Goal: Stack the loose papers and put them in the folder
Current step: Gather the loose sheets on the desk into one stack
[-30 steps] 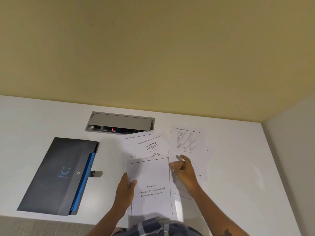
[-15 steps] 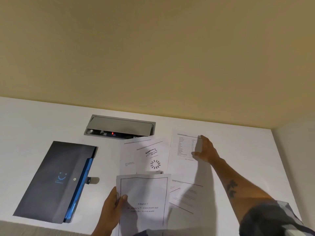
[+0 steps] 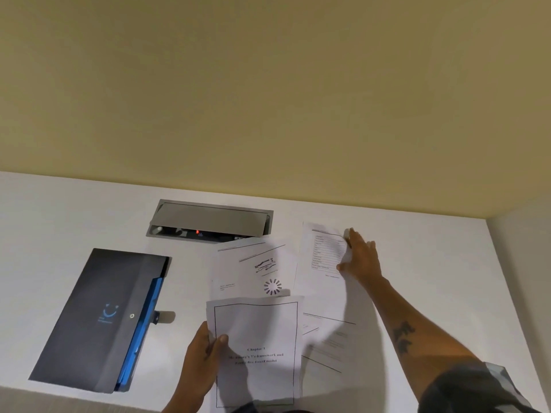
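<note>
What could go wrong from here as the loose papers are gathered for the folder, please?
The right hand is lifting only the edge of the table sheet, so the sheet may crease or slip.

The left hand pinches the chapter page at one side, so it could sag or bend.

The sheets in the middle overlap askew, so one might be missed.

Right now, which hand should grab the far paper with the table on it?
Right hand: its fingers already rest on that sheet. The left hand holds the chapter page.
</note>
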Tool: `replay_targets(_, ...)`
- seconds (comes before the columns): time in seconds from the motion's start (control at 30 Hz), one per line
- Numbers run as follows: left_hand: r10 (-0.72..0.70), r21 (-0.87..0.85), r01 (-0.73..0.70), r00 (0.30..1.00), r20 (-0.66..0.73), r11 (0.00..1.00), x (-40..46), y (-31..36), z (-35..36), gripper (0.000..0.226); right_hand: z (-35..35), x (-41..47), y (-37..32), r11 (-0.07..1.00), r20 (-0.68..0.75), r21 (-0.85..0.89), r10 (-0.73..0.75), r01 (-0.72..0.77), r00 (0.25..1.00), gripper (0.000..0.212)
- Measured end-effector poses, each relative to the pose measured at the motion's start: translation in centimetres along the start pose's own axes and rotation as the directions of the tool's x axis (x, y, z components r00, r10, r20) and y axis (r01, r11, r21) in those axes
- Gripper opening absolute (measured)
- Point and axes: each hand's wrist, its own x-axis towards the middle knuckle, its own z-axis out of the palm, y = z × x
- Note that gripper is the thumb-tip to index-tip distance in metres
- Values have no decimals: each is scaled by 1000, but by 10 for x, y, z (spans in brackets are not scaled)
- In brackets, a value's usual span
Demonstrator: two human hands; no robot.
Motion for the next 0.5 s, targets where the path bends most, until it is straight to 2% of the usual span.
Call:
replay_targets(0.1, -10, -21, 10, 1000, 0, 1000, 4, 2, -1, 23, 9, -13, -1, 992, -63, 105, 76, -69, 995, 107)
replay_targets(0.13, -9, -25, 9, 1000, 2, 1000, 5, 3, -1, 24, 13, -19, 0, 974, -64, 196, 127, -112, 990, 113)
replay_targets(0.2, -8, -30, 8, 1000, 4, 1000, 7, 4, -2, 26, 20, -31, 3, 905, -56, 380, 231, -193, 971, 122)
replay_targets(0.27, -15, -37, 15, 1000, 3, 999, 9, 4, -1, 28, 25, -43, 10, 841, -58, 474, 325, -260, 944, 126)
replay_targets(0.43, -12, -73, 14, 1000, 21, 997, 13, 5, -2, 32, 38, -76, 24, 664, -68, 656, 527, -360, 847, 106)
replay_targets(0.5, 9, -86, -6, 999, 34, 996, 13, 6, -3, 35, 45, -92, 30, 588, -51, 720, 574, -369, 817, 107)
